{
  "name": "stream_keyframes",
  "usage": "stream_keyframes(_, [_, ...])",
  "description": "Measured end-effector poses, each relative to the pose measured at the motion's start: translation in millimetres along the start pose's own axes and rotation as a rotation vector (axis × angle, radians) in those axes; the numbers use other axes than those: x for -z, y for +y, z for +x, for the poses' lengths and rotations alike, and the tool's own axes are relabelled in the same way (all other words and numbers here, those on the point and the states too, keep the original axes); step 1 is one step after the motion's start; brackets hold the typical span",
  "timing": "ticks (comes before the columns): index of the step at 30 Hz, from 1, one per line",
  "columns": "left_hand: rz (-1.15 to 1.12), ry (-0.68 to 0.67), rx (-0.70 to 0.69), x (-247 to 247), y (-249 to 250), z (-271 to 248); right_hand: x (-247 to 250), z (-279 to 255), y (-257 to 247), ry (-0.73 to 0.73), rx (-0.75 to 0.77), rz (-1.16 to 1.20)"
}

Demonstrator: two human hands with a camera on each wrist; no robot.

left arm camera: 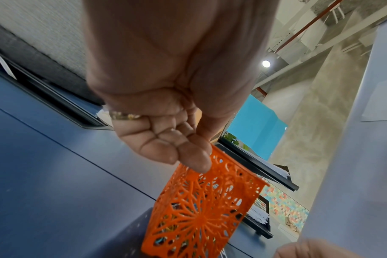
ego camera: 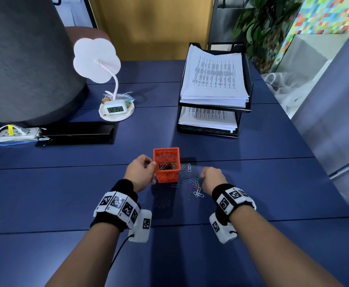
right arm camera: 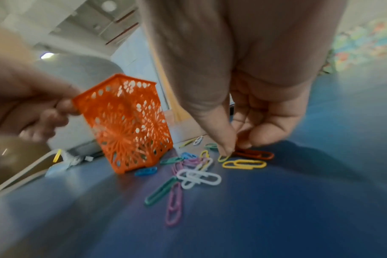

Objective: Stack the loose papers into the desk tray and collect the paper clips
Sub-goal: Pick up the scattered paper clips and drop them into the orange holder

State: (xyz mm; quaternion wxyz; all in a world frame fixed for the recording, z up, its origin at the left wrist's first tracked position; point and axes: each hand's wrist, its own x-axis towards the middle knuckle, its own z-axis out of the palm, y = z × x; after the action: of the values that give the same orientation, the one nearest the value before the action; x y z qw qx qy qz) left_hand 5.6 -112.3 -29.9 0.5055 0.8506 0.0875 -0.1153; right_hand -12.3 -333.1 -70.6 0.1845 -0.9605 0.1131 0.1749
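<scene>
**Paper clips at the orange basket, papers already in the tray**

In the lower middle of the head view, the left hand grips the near-left rim of a small orange perforated basket, thumb and curled fingers pinching the plastic wall. The left wrist view shows the fingertips pressed against the top edge, with the basket tilted on the blue desk. Some paper clips already lie inside the basket.

Just right of the basket, a scatter of coloured paper clips lies on the desk: white, green, purple, blue and yellow ones, some overlapping. The right hand is lowered over the far-right edge of this scatter, fingers curled downward. In the right wrist view its thumb and fingertips come together at an orange-red paper clip that lies flat on the desk; whether the clip is actually gripped cannot be told.

In the upper right of the head view stands a black two-tier mesh desk tray, well apart from the hands. A thick stack of printed papers fills the upper tier, and a thinner stack lies in the lower tier.

In the upper left stands a white flower-shaped desk lamp with a small digital clock on its base.
</scene>
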Motion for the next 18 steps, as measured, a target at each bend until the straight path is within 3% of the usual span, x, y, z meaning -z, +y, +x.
stream_keyframes(7, [-0.012,-0.011,0.005,-0.4,-0.4,-3.5,-2.2,1.9,7.0,-0.055,-0.084,0.169])
stream_keyframes(18, [-0.017,-0.017,0.007,-0.2,0.0,-5.6,2.5,-3.9,11.4,-0.085,-0.025,0.067])
